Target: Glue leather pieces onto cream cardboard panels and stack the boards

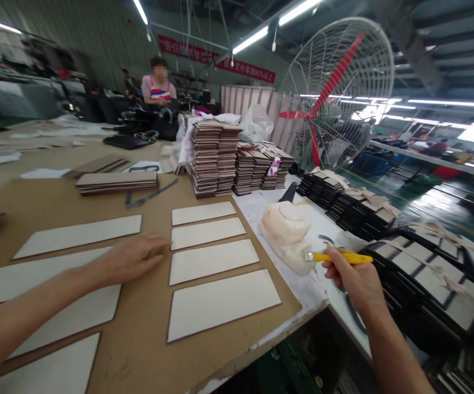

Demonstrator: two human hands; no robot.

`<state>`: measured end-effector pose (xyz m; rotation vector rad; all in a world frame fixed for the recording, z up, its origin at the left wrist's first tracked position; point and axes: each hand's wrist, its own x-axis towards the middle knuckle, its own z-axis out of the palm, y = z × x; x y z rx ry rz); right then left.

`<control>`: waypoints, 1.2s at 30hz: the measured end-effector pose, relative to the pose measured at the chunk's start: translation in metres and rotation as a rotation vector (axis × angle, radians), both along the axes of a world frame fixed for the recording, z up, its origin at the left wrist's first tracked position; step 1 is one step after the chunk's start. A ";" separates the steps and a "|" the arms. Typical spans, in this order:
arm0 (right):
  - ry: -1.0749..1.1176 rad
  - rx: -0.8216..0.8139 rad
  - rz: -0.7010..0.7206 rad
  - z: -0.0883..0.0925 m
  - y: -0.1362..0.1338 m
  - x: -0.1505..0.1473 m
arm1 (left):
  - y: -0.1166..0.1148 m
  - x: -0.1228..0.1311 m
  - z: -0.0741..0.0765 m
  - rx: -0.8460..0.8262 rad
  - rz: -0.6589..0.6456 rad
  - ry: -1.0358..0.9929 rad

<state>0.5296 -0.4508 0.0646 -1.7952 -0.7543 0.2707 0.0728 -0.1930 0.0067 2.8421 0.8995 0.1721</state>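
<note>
My left hand (132, 257) lies flat and open on the brown board (138, 339), its fingertips beside the second of several white rectangular panels (208, 232) laid out in a column. More white panels (79, 235) lie to the left of my forearm. My right hand (353, 276) is closed round the yellow handle of a brush (341, 257), whose tip sits against a whitish lump of glue or paste (288, 232) on the table's white surface.
Tall stacks of brown-edged panels (216, 158) stand at the back of the table, a flat pile (116, 181) to their left. Black pieces (421, 279) lie in rows on the right. A large red-bladed fan (335, 87) stands behind. A seated person (158, 87) works far off.
</note>
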 end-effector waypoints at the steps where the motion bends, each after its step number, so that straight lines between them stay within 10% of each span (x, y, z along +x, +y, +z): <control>1: 0.043 0.024 -0.024 -0.002 -0.001 0.001 | -0.001 0.002 0.002 0.003 0.001 -0.003; 9: 0.453 0.286 -0.279 -0.013 -0.033 0.018 | 0.011 0.009 -0.004 0.084 0.043 -0.069; 14: 0.503 0.388 -0.212 0.019 -0.016 -0.008 | 0.034 0.018 -0.018 0.127 0.082 -0.123; 22: 0.699 0.411 0.201 0.061 0.118 -0.113 | 0.051 0.032 -0.036 0.175 0.119 -0.209; 36: 0.760 -0.004 0.502 -0.028 0.311 -0.199 | 0.043 0.034 -0.036 0.224 0.196 -0.229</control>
